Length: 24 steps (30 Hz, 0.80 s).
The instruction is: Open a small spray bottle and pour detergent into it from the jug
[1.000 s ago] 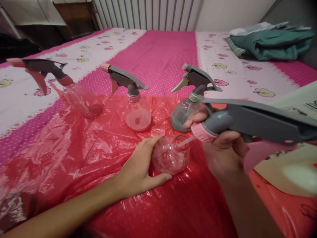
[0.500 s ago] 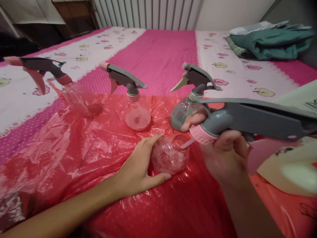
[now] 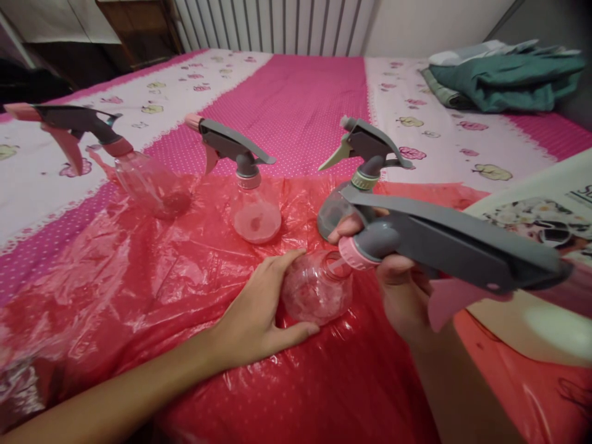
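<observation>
“Toward nine o'clock went the trigger sprayer head, its pink collar now nearer the clear bottle on the red plastic sheet.”
“Fingers?”
“Right hand grips the head; left hand curls round the bottle.”
“Done?”
“From that bottle, the tall sprayer at ten, squat sprayer at eleven and green-collared sprayer at one look assembled; this collar isn't seated yet.”

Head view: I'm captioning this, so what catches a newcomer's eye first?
The gray trigger sprayer head looms at right in the right hand. Centrally, the left hand cups a clear bottle. Behind, three spray bottles line up on red plastic sheeting.
</observation>
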Motion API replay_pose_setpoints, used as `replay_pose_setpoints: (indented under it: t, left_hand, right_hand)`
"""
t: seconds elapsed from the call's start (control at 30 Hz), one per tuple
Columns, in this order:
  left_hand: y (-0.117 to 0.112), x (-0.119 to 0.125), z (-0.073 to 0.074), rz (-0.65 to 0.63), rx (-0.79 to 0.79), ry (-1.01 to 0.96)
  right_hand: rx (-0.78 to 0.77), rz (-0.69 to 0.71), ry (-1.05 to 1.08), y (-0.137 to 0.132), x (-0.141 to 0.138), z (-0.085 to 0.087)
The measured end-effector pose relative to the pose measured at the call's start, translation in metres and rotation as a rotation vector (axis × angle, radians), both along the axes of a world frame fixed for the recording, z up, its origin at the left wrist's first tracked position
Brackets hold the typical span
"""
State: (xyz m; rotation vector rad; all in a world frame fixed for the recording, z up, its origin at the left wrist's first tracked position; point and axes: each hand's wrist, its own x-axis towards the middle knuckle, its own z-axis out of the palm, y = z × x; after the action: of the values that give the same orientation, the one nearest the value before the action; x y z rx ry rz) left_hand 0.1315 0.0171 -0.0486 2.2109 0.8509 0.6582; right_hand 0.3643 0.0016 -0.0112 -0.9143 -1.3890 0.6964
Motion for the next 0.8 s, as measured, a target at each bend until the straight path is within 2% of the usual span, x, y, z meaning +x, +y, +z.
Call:
replay_pose_setpoints:
  t: [0.13,0.3,0.4,0.67,0.8]
  left_hand:
    - [0.000,-0.001,0.000,0.001,-0.006,-0.004]
    - [0.000,-0.002,-0.002,0.005,-0.009,-0.009]
    - [0.000,-0.002,-0.002,0.003,-0.006,-0.007]
    - [-0.001,-0.002,-0.001,0.007,-0.012,0.003]
    - [-0.001,-0.002,-0.002,0.005,0.000,-0.001]
  right_hand:
    - [-0.007,0.053,0.004,-0.004,0.003,0.002]
    - [0.045,-0.022,0.152,-0.001,0.003,0.007]
    - [0.050,-0.016,0.185,-0.001,0.001,0.011]
    - [0.003,0.078,0.099,0.003,-0.002,-0.002]
    - [-0.012,0.083,0.008,0.005,-0.003,0.002]
